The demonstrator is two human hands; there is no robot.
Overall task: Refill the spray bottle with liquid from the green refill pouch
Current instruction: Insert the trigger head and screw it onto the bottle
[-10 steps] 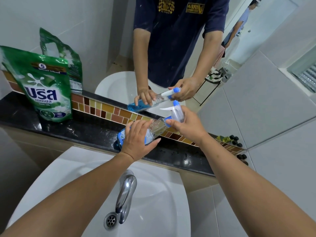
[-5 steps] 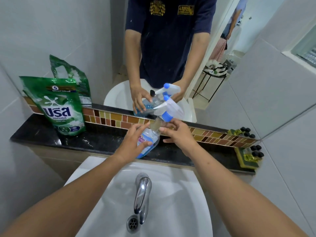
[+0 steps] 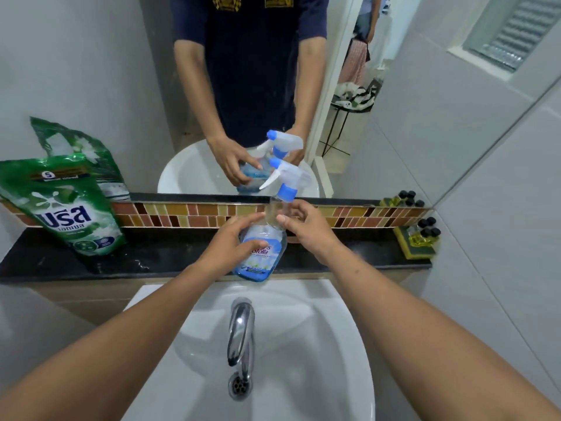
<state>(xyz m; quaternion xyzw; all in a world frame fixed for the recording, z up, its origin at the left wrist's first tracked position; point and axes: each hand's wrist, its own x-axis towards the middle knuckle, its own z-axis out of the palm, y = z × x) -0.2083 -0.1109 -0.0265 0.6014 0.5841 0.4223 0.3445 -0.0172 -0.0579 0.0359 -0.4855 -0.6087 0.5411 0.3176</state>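
A clear spray bottle (image 3: 264,253) with a blue label and a white-and-blue trigger head (image 3: 287,177) stands nearly upright at the front edge of the black ledge (image 3: 158,256). My left hand (image 3: 233,241) wraps around its body from the left. My right hand (image 3: 306,229) touches its neck just below the blue collar, fingers loosely curled. The green refill pouch (image 3: 65,208) stands upright at the left of the ledge, leaning against the mirror, away from both hands.
A white basin (image 3: 303,344) with a chrome tap (image 3: 241,332) and drain lies below the ledge. Small bottles with black caps (image 3: 420,238) sit on a tray at the ledge's right end. The mirror (image 3: 243,86) behind reflects the person and the bottle.
The spray bottle went from lying tilted on its side to nearly upright. My right hand slid from the trigger head down to the neck. The left hand stayed on the body.
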